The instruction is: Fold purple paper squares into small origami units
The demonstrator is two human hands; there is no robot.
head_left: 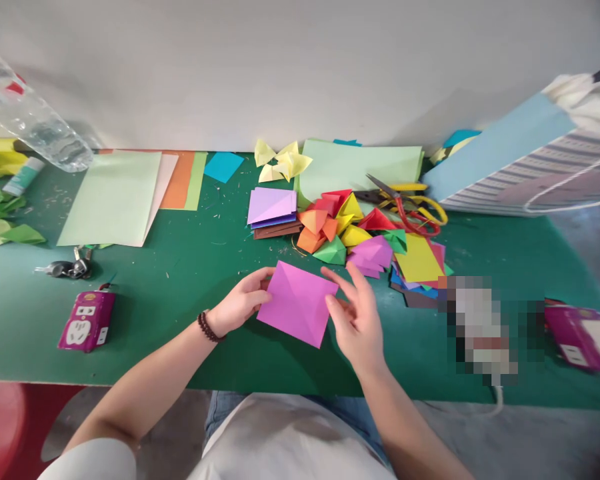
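Magenta origami paper (297, 304) is held over the middle of the desk (180, 347), toward its near edge, turned as a diamond with faint diagonal creases across its face. The left hand (240, 301), with a beaded bracelet (208, 327) on its wrist, grasps the sheet's left corner between thumb and fingers. The right hand (355, 321) is loose and spread, its fingertips (327, 273) at the sheet's right side with no clear pinch.

The step in hand looks like handling a creased square between folds. The next move seems to call for the right hand to settle on a corner or edge and line it up.

Just beyond the sheet lies a heap of folded colored paper pieces (330, 230), beside a stack of purple and brown paper squares (273, 213). Red-handled scissors (410, 217) rest to the right of the heap, on a pale green paper sheet (360, 167). Further left are more pale green paper sheets (110, 200), a purple power socket (87, 320) and a bunch of keys (67, 268). A plastic water bottle (30, 113) leans in at the far left, and a striped paper bag (510, 173) sits at the far right corner. A blurred patch hides something at the right.
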